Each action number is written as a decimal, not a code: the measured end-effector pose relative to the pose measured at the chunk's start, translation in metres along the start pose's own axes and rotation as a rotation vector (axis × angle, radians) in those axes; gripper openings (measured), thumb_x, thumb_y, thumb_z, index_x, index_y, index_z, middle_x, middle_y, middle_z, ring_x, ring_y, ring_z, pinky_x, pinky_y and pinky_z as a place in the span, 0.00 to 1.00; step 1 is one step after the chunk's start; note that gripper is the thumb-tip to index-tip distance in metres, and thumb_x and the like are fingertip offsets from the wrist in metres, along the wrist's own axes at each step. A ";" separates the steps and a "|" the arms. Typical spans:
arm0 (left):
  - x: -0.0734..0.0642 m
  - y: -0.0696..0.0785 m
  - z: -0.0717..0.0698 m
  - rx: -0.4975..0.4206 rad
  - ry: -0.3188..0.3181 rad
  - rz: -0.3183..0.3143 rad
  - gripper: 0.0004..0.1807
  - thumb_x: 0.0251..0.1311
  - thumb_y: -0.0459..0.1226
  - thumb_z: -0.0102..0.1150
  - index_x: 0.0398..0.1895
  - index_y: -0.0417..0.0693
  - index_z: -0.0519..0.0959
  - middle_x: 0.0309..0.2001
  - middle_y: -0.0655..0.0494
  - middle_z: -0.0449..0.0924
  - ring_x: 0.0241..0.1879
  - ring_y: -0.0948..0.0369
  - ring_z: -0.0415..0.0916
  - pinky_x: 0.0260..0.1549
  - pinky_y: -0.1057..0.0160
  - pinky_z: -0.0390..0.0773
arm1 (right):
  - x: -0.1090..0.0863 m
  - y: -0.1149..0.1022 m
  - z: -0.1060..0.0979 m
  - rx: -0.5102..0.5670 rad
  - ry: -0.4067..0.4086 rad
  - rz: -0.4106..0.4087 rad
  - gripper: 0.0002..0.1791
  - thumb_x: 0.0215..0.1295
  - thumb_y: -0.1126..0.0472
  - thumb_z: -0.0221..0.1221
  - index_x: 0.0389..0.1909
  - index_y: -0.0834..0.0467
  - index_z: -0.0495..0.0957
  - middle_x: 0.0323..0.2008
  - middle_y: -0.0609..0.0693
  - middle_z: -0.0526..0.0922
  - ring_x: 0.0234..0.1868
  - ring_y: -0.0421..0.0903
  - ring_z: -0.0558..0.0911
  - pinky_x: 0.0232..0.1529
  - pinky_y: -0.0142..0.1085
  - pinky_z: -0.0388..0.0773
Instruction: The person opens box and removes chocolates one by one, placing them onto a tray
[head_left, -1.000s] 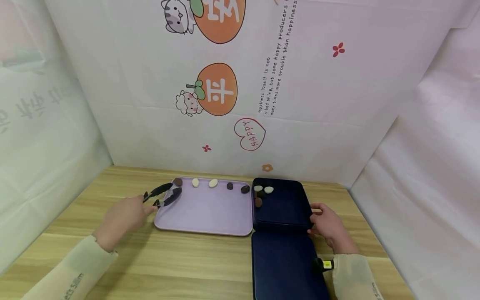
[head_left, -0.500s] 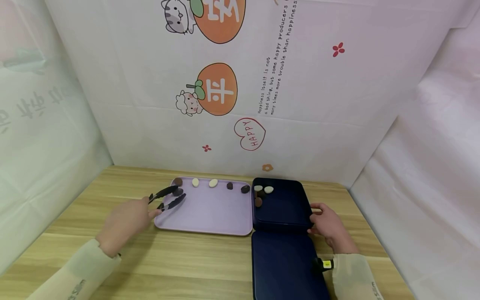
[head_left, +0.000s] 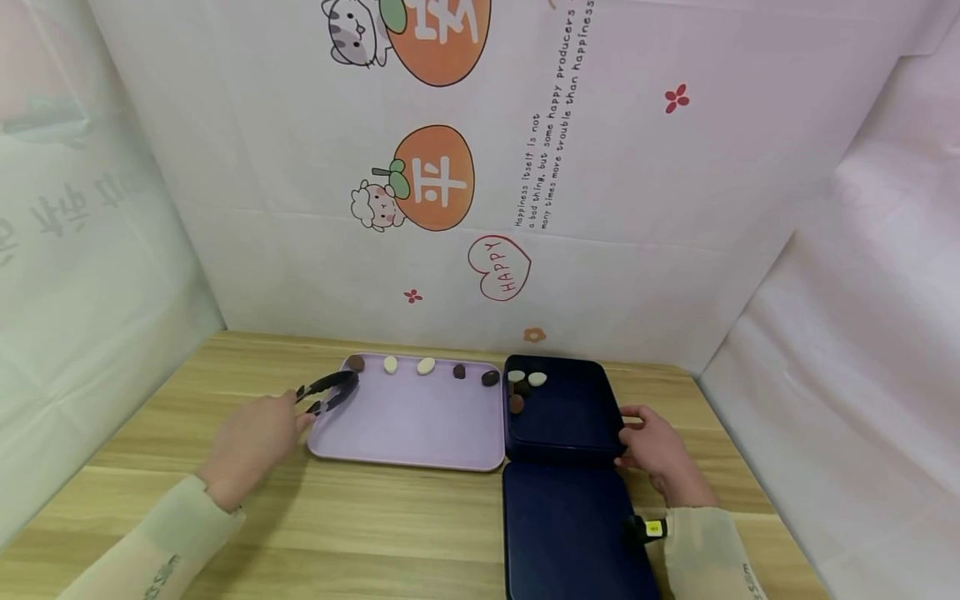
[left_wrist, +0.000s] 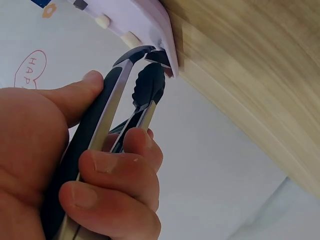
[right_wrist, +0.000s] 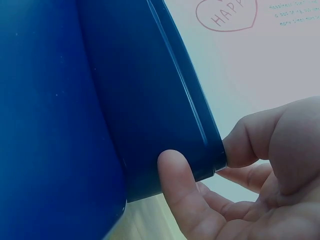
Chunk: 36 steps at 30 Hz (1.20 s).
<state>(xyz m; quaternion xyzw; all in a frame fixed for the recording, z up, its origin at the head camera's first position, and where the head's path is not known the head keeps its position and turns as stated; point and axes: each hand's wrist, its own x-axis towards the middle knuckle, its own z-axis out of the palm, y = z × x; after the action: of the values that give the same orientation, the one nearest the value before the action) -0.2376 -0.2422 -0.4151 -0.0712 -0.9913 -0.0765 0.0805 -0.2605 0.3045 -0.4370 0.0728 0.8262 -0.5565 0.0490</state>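
Observation:
My left hand (head_left: 255, 437) grips a pair of black and steel tongs (left_wrist: 92, 127), fingers wrapped round the handles. The tongs' black heads have come together at the left end of a lilac tray (head_left: 408, 425). In the left wrist view a dark piece (left_wrist: 159, 58) shows between the heads, partly hidden. A brown piece (head_left: 356, 362) lies just beyond them. My right hand (head_left: 656, 450) holds the right front corner of a navy box (head_left: 573, 417); fingers bend round its edge in the right wrist view. Inside the box, several white and brown pieces (head_left: 537, 379) sit at the left.
Along the tray's back rim lie two cream pieces (head_left: 426, 366) and two dark pieces (head_left: 490, 378). A navy lid-like panel (head_left: 573, 529) lies in front of the box. Fabric walls (head_left: 630, 275) enclose the wooden table (head_left: 397, 533) at the back and sides.
My left hand has moved a little to the right. The tongs spread on both sides of the dark piece, then their heads closed together there. My right hand has stayed on the box.

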 end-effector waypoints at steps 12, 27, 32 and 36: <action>-0.002 0.006 -0.006 0.015 -0.001 0.007 0.28 0.68 0.48 0.60 0.48 0.26 0.75 0.25 0.40 0.78 0.18 0.53 0.72 0.13 0.52 0.72 | 0.000 -0.001 0.000 -0.003 -0.002 -0.001 0.29 0.71 0.71 0.43 0.72 0.67 0.56 0.65 0.73 0.60 0.18 0.42 0.66 0.37 0.48 0.83; 0.012 0.024 -0.001 -0.105 -0.088 0.017 0.33 0.69 0.56 0.55 0.53 0.32 0.77 0.34 0.44 0.81 0.32 0.48 0.79 0.33 0.42 0.77 | 0.001 0.001 0.000 -0.002 -0.003 -0.004 0.29 0.71 0.70 0.43 0.72 0.67 0.56 0.65 0.73 0.61 0.21 0.45 0.70 0.37 0.48 0.83; 0.020 0.043 -0.001 -0.101 -0.090 0.032 0.39 0.69 0.59 0.52 0.62 0.29 0.73 0.52 0.32 0.79 0.49 0.37 0.78 0.45 0.37 0.75 | 0.001 0.002 0.000 -0.001 -0.001 -0.008 0.29 0.71 0.71 0.43 0.72 0.67 0.56 0.64 0.73 0.61 0.23 0.48 0.72 0.36 0.48 0.83; 0.027 0.065 -0.006 -0.106 -0.111 0.051 0.40 0.70 0.60 0.51 0.66 0.32 0.71 0.58 0.33 0.76 0.54 0.37 0.75 0.49 0.38 0.74 | 0.002 0.002 0.000 0.001 -0.002 -0.006 0.29 0.71 0.71 0.43 0.72 0.67 0.56 0.64 0.73 0.60 0.24 0.48 0.73 0.36 0.47 0.83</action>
<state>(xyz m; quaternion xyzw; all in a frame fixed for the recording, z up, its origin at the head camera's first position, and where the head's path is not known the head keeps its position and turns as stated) -0.2531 -0.1760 -0.3954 -0.1047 -0.9866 -0.1230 0.0232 -0.2618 0.3058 -0.4393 0.0699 0.8260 -0.5573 0.0484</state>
